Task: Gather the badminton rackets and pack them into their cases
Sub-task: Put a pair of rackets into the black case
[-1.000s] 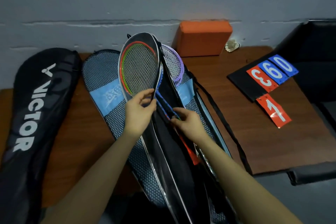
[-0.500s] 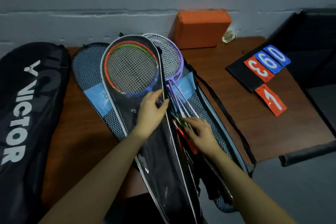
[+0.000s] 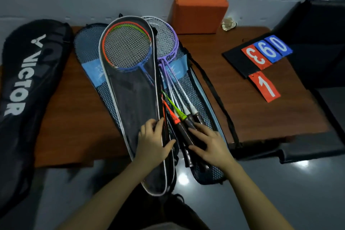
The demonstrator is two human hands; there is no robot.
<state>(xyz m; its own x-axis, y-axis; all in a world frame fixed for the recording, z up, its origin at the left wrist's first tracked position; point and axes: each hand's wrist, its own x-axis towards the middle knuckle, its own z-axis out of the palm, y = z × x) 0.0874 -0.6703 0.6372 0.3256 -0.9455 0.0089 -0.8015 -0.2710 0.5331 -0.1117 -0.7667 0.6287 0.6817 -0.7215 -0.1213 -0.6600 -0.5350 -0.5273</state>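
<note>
Left hand (image 3: 153,141): fingers spread flat on clear-fronted case (image 3: 130,99), pinning its flap beside the opening.
Right hand (image 3: 209,144): fingers open, pressing racket handles (image 3: 183,130), apparently to bunch them for closing.
Rackets (image 3: 127,50): heads beyond fingertips, orange-blue pair behind the clear panel, purple ones (image 3: 169,43) on mesh case (image 3: 197,87).
Victor case (image 3: 28,73): far left, untouched.

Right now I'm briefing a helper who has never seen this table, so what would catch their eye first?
Probably the orange-and-blue-framed racket head under the clear flap of the open black case at centre, with purple-framed rackets fanned beside it on the mesh case. Both hands lie near the grips: the left hand on the flap's edge, the right hand on the dark handles. Far left lies a black cover printed VICTOR; at right, red and blue number cards.
</note>
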